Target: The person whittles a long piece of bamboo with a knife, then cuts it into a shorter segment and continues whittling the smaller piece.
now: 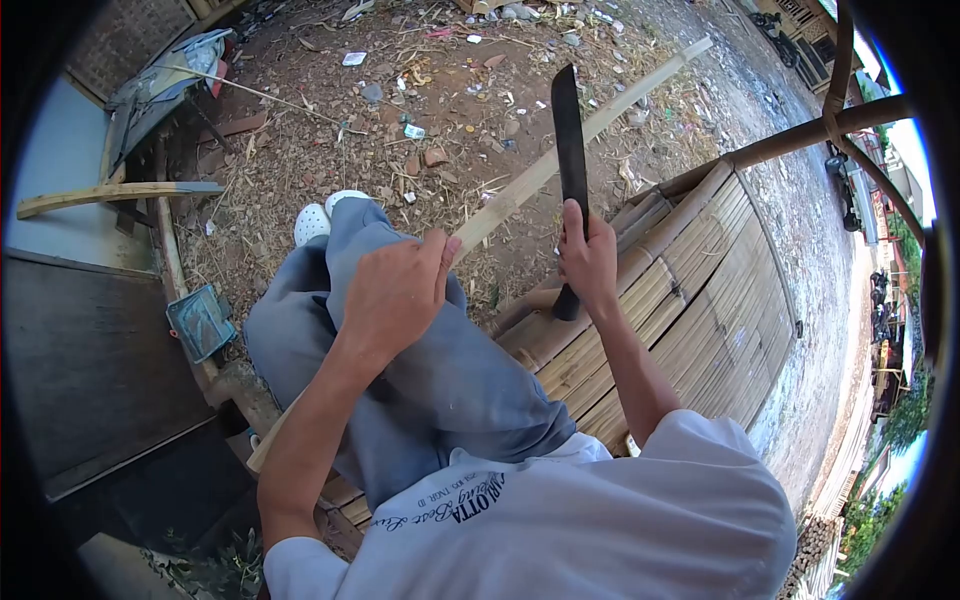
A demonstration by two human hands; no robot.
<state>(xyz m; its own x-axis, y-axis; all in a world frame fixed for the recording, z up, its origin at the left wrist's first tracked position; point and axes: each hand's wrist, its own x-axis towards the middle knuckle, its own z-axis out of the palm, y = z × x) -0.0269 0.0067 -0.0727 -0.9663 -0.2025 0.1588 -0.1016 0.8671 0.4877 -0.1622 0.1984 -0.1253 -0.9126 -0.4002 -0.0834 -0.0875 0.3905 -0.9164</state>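
My left hand (393, 290) is closed around a long, pale bamboo strip (520, 188), which runs slantwise across my lap. Its far end points to the upper right, and its near end shows beside my left forearm. In my right hand (588, 252) is a machete (569, 130) with a dark blade, held by its dark handle with the blade pointing up and away. The blade overlaps the strip in this view. My legs in grey trousers (400, 370) lie under the left hand.
I sit on a bamboo slat bench (690, 300) that stretches to my right. Littered bare ground (400, 110) spreads ahead. A teal plastic basket (202, 322) lies at the left near a dark panel (90, 350). A bamboo pole (790, 135) crosses at the right.
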